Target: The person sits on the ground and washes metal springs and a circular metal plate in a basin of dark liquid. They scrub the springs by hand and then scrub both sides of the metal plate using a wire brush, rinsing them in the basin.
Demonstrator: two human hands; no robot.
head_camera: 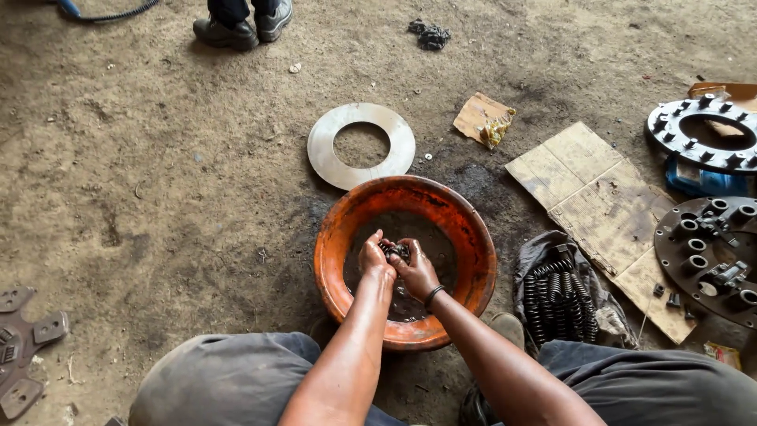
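Grey trouser knees [229, 379] fill the bottom of the head view, and both bare forearms reach forward from between them into a round orange-painted metal basin [339, 237] that stands on the dirt floor [158, 197].

Inside the basin, over dark oily liquid, the left hand [374, 257] and the right hand [417, 272], which wears a dark wristband, meet at the centre. Both have their fingers pressed together around a small dark coil spring [396, 251], held between the two hands just above the liquid.

Judging by this, the step in hand is washing the spring in the basin. The next move seems to call for a firm hold on a slippery part and a place to set it down.

Just right of the basin, a row of black coil springs [556, 296] lies on a grey rag [544, 246]. Beyond the basin's far rim lies a flat silver metal ring plate [323, 150]. Further right of the basin are worn cardboard sheets [599, 197], a dark round cover plate with studs [710, 256] and a toothed silver ring [702, 130]. Far left of the basin lies a dark paddle-shaped clutch disc [24, 347]. Well beyond the basin, at the top edge, stand another person's black shoes [240, 24].
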